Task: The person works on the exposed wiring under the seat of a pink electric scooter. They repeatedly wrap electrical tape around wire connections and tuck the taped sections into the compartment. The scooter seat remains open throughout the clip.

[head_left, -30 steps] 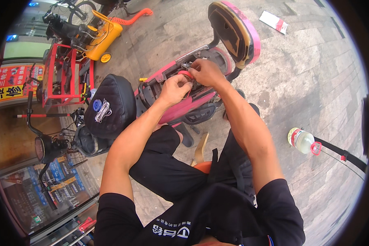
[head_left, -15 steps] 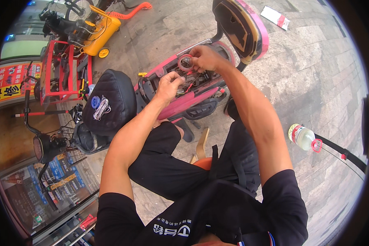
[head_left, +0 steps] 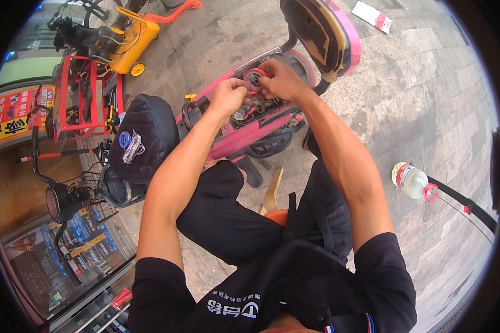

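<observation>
In front of me, an electric scooter (head_left: 249, 139) with a pink body has its middle uncovered, showing a tangle of wires (head_left: 249, 112). My right hand (head_left: 283, 83) grips a red-rimmed roll of tape (head_left: 255, 72) above the wires. Close against the roll's left side, my left hand (head_left: 229, 97) has its thumb and fingertips pinched together; whatever lies between them is too small to make out. Left of my left forearm, a black quilted seat (head_left: 153, 125) carries a blue round spool-like piece (head_left: 125, 139) and a looped bundle of pale wire (head_left: 133, 149).
A yellow air compressor (head_left: 129, 51) with an orange coiled hose (head_left: 178, 13) stands far left beside a red metal rack (head_left: 66, 100). A bottle of pale liquid (head_left: 411, 181) is on the right. At the top are the scooter's pink-edged backrest (head_left: 316, 39) and a white packet (head_left: 371, 17).
My left hand has moved up to the roll's left side. The roll has turned and risen slightly in my right hand. The whole view has shifted a little.
</observation>
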A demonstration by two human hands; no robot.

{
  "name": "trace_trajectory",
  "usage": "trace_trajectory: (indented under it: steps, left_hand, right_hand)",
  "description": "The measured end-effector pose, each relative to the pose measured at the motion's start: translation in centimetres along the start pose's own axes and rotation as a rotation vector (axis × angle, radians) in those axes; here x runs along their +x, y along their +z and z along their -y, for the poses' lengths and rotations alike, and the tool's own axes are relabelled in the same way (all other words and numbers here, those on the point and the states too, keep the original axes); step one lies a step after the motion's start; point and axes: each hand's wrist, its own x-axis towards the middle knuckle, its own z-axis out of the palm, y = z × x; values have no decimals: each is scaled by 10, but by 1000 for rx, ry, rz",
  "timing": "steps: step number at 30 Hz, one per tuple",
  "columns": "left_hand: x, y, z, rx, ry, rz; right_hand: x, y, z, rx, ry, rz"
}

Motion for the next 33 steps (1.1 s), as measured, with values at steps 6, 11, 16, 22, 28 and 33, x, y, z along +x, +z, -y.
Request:
trace_trajectory:
  steps: [6,11,16,22,28,33]
  left_hand:
    - [-6,2,-17,416,161,37]
    - [-16,-6,-25,607,168,82]
    - [-16,-11,-20,908,552,64]
    - [-15,-8,-15,1018,669,-49]
    - [-13,-15,-23,963,415,62]
    - [-1,-20,-12,740,218,75]
  right_hand:
    - [-9,-1,-2,-11,-6,-77]
    - [-9,3,-4,-205,-9,-114]
    - [-14,13,-6,-371,-111,-251]
    - [-10,28,-5,-251,-116,-325]
    - [-14,35,-9,-334,-145,-333]
    - [-22,27,-12,-437,-208,-352]
